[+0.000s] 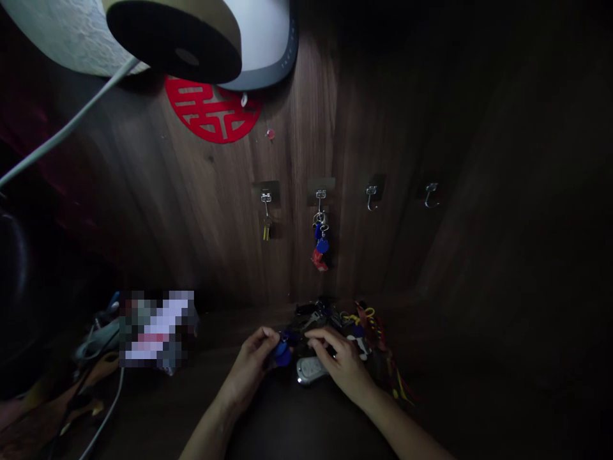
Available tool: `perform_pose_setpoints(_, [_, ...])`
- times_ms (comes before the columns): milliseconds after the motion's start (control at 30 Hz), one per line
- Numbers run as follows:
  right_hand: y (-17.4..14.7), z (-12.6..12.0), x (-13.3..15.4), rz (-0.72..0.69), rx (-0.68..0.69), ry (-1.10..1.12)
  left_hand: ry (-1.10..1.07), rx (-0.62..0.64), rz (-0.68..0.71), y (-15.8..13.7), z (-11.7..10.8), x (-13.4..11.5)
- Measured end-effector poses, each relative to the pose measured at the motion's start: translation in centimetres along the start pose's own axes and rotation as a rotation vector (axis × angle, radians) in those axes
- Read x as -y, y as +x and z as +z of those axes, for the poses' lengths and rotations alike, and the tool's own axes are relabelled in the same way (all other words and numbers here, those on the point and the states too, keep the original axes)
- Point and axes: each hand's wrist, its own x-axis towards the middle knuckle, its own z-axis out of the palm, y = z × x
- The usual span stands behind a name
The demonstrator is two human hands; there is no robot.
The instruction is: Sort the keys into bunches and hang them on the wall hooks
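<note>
My left hand point(253, 363) pinches a bunch of blue key fobs point(282, 352) between thumb and fingers, just above the dark surface. Close on its right is my right hand point(345, 365), its fingertips drawn together. Whatever they grip is too dark to make out. A silver-grey remote-style key fob point(311, 369) lies beneath the right fingers. Behind the hands is a pile of keys point(316, 316), with a yellow cord point(366, 314) and red-and-yellow tassels point(401, 386) to the right.
On the wooden wall, hooks hold a yellow-tagged key point(267, 229) and a key bunch point(320, 239); two bare hooks point(371, 197) are farther right. Caps point(261, 45) and a red paper cutout point(215, 115) are above. A blurred-out package point(158, 332) and cables point(112, 409) lie left.
</note>
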Motion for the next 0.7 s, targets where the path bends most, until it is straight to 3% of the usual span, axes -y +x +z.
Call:
perform_pose_setpoints(300, [-0.2, -0.1, 1.4, -0.148, 0.054, -0.061, -0.149, 0.140, -0.030, 0.0, 1.1, 1.1])
perform_pose_setpoints(700, [-0.2, 0.0, 1.6, -0.108, 0.054, 0.046, -0.025, 0.195, -0.001, -0.1, 1.8, 1.4])
